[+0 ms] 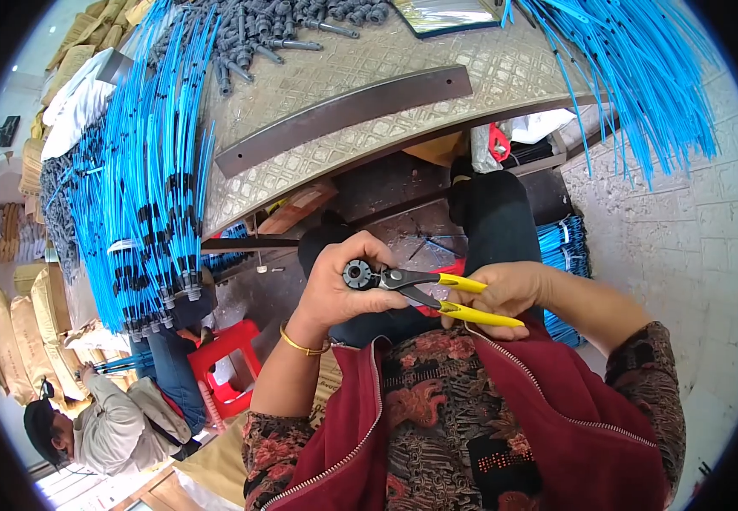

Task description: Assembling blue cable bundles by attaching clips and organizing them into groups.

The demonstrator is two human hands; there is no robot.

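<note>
In front of my lap, my left hand (325, 288) is closed around a black round part with a slotted, ring-shaped end (357, 274). Its thumb and forefinger curl about the part; the rest of the part is hidden in the palm. My right hand (510, 289) grips a pair of pliers (480, 313) by the yellow handles, which stand apart. The dark jaws of the pliers point left and meet the side of the black part; exactly what they bite on is too small to tell.
Ahead stands a worktable (301, 166) bearing a dark metal bar (343, 115), a heap of grey plastic fittings (275, 30) and bundles of blue tubes (152, 162). More blue tubes (642, 68) overhang its right end. At left, a person (122, 417) sits near a red stool (228, 362).
</note>
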